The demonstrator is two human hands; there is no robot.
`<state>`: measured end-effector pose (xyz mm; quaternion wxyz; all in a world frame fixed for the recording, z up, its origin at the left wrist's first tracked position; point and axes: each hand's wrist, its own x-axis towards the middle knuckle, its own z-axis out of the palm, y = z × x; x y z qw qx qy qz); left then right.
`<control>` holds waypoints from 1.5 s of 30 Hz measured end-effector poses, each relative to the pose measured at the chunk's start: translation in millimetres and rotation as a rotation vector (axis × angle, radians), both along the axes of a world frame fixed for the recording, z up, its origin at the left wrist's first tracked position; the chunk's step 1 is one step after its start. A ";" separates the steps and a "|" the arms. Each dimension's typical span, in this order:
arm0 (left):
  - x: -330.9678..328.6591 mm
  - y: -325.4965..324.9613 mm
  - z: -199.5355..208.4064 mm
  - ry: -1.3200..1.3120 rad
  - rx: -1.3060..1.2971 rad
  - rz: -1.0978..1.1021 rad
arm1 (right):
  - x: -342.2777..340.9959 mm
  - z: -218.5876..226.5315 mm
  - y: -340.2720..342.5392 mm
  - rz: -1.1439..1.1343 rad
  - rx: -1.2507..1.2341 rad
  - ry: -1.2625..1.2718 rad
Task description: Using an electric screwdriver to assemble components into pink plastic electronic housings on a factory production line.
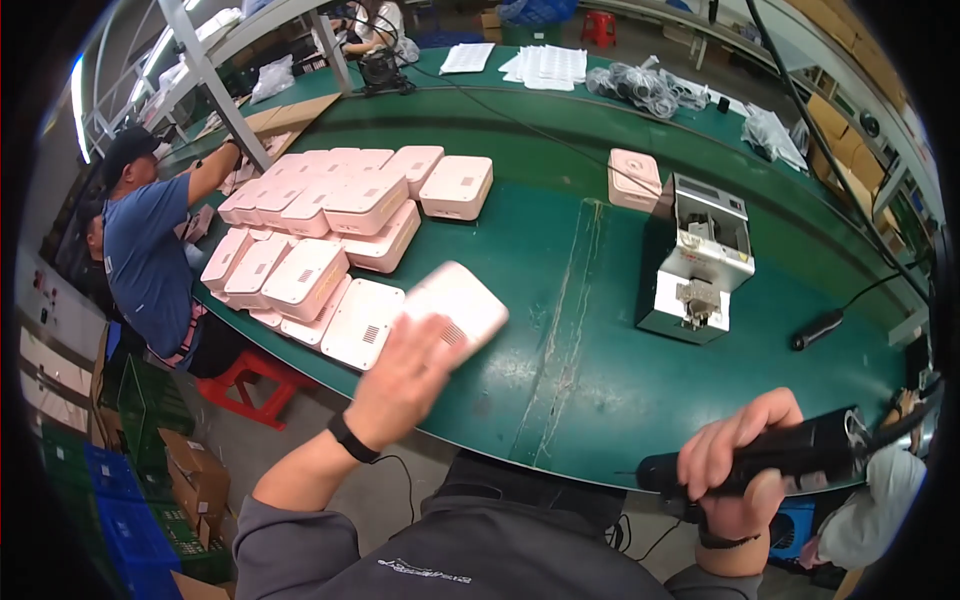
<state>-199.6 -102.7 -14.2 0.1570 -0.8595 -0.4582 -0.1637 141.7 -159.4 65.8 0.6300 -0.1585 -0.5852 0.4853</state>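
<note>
My left hand (405,372), with a black band at the wrist, grips a pale pink box-shaped device casing (463,300) by its near left part. Its fingers lie across the vented face, and the thumb is hidden. The casing is blurred and sits askew beside another pink casing (362,325) at the near end of the stacked group. At the table's front right, my right hand (742,455) is closed around a black electric screwdriver (800,447). Its thin bit points left, with nothing touching the tip.
Several pink casings (365,200) are piled at the left. A screw feeder machine (700,260) stands right of the middle, with another pink casing (633,178) behind it. A black cylindrical tool (818,330) lies farther right on the green table (520,390). A co-worker (150,240) works at the left.
</note>
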 end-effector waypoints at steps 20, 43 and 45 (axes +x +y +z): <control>149.7 119.5 -26.6 -0.384 -0.774 -0.565 | 58.5 -6.4 189.2 -0.711 0.007 -0.053; 142.1 129.8 -42.4 -0.449 -0.664 -0.540 | 51.9 -52.1 163.5 -0.587 -0.044 -0.047; 142.1 130.7 -43.5 -0.450 -0.658 -0.541 | 52.0 -52.8 164.5 -0.584 -0.058 -0.048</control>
